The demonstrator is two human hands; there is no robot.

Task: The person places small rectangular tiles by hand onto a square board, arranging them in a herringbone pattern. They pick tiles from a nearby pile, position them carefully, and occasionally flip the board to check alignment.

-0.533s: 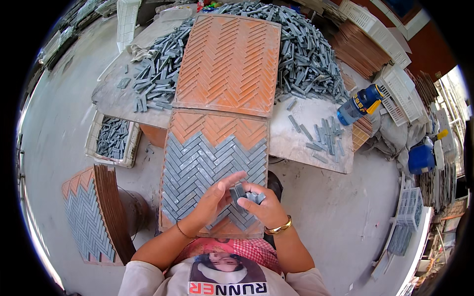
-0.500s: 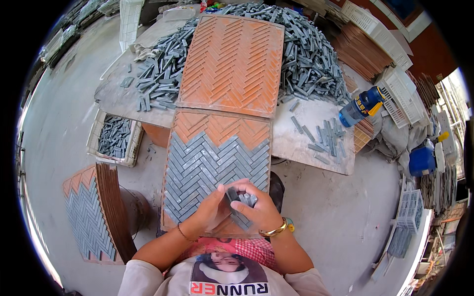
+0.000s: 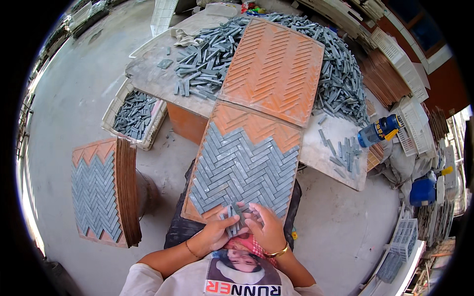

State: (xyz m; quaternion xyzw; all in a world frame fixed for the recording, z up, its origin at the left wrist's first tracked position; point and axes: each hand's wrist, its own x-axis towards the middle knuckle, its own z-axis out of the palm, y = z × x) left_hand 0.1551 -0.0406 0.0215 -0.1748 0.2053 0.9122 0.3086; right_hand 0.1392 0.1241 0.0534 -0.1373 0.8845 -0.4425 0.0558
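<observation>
Close to my body, my left hand (image 3: pixel 217 236) grips a small bundle of grey stone strips (image 3: pixel 236 217). Beside the bundle, my right hand (image 3: pixel 269 231) is half curled with fingers and thumb apart; no strip shows clearly in it. Both hands hover over the near edge of an orange moulded tray (image 3: pixel 229 114). Grey strips set in a herringbone pattern (image 3: pixel 237 163) cover much of this tray, while orange grooves show at its far end and near left corner. Beyond it lies a second orange tray (image 3: pixel 274 69) with bare diagonal grooves.
A large heap of grey strips (image 3: pixel 340 79) surrounds the far tray on the table (image 3: pixel 153 74). Loose strips (image 3: pixel 348 153) and a blue bottle (image 3: pixel 377 130) are at right. On the left stand a crate of strips (image 3: pixel 155 129) and a stack of filled trays (image 3: pixel 96 197).
The bundle of strips has passed from my right hand to my left. My right hand has opened beside it. The whole scene has shifted right and tilted in the view.
</observation>
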